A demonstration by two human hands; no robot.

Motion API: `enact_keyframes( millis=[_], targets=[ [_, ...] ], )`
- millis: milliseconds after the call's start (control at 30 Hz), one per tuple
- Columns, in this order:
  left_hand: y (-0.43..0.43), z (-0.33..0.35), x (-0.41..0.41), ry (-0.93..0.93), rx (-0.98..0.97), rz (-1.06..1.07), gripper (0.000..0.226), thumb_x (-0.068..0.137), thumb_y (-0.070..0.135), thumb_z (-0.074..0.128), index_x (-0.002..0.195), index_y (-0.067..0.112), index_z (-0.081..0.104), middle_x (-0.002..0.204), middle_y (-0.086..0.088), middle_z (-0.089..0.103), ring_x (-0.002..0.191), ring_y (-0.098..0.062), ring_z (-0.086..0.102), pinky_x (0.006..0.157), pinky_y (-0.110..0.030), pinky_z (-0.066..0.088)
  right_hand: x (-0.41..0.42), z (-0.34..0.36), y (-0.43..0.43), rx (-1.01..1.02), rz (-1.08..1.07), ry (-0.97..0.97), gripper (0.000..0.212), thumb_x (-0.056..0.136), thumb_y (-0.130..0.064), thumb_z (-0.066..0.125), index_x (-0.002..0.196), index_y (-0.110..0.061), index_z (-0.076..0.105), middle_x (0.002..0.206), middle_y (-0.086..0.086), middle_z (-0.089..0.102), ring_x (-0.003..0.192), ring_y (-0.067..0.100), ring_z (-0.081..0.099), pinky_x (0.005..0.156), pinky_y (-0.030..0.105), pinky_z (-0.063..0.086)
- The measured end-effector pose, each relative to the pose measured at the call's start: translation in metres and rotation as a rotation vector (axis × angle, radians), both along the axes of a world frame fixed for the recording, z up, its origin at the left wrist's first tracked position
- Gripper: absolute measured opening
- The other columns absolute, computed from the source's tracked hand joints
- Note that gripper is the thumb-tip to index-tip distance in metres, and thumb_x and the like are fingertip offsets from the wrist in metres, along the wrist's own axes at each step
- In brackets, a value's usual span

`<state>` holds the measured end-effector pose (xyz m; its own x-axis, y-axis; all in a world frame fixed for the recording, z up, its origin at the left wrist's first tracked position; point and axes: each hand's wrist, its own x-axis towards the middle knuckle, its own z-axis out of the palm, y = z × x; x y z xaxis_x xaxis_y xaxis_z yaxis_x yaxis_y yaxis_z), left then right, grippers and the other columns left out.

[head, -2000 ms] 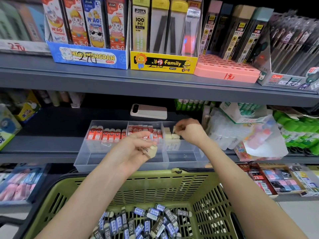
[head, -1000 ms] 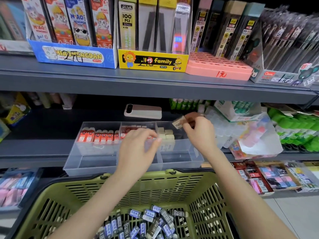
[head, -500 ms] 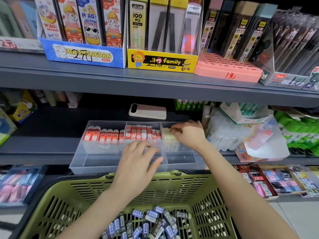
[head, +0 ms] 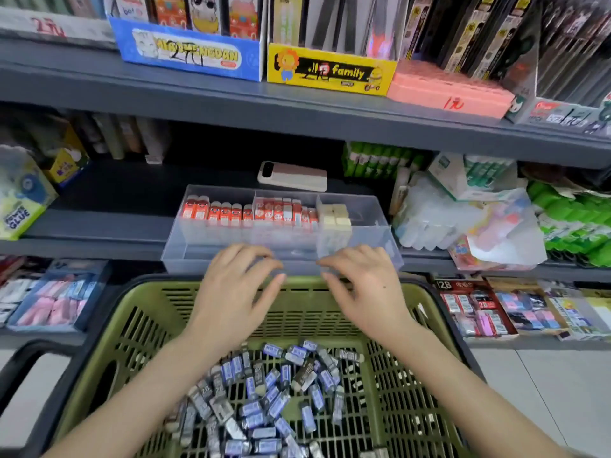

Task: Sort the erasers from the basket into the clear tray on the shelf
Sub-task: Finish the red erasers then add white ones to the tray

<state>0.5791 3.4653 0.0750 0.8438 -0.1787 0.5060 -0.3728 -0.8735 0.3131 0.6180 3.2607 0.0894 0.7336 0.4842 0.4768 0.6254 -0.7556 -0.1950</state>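
Tray (head: 178, 259) holds a few rows; many erasers (head: 264, 391) remain in basket (head: 139, 292). Left hand (head: 234, 292), right hand (head: 367, 292) empty, fingers loose.

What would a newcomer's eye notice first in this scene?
Two open hands, the left hand and the right hand, hover over the far rim of the green basket, which holds a heap of blue-wrapped erasers. Behind them, the clear tray on the shelf shows red erasers and cream erasers.

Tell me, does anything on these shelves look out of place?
Yes: a phone lies flat on the shelf just behind the clear tray. It looks like someone's personal item, not something for sale.
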Motion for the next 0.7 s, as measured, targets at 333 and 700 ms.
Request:
enact_keyframes(
  millis=[333, 700],
  targets=[
    [0.011, -0.042, -0.072, 0.298, -0.031, -0.092, 0.026, 0.091, 0.029, 0.055, 0.092, 0.008, 0.071, 0.093, -0.005, 0.067, 0.088, -0.028, 0.060, 0.079, -0.038, 0.048, -0.066, -0.103, -0.038, -0.745, 0.069, 1.213, 0.031, 0.089, -0.025, 0.061, 0.119, -0.014, 0.061, 0.121, 0.003, 0.060, 0.109, 0.019, 0.057, 0.085, 0.025, 0.042],
    [-0.008, -0.081, -0.094, 0.518, 0.002, -0.196, 0.029, 0.096, 0.035, 0.050, 0.115, 0.018, 0.065, 0.114, 0.002, 0.060, 0.113, -0.016, 0.046, 0.094, -0.027, 0.032, -0.095, -0.164, -0.046, -1.015, -0.145, 1.365, 0.048, 0.085, -0.061, 0.051, 0.086, -0.014, 0.058, 0.097, 0.004, 0.060, 0.082, 0.017, 0.058, 0.097, 0.035, 0.040]
  ],
)
